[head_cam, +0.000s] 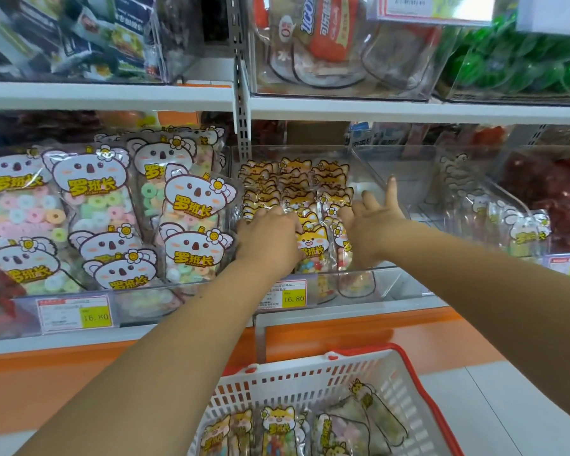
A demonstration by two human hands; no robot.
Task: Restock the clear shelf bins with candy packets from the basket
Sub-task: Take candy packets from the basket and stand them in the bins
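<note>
Both my hands reach into a clear shelf bin holding rows of orange fox-face candy packets. My left hand lies on the packets at the bin's left side, fingers curled down over them. My right hand is spread with straight fingers at the right end of the rows, thumb raised, pressing against the packets. One fox packet stands upright between the two hands. Below, a white basket with red handles holds several more fox packets.
A bin of koala-face ring-candy packets stands to the left. To the right is a clear bin with bunny-face packets. A price tag hangs on the bin's front. An upper shelf with more bins overhangs.
</note>
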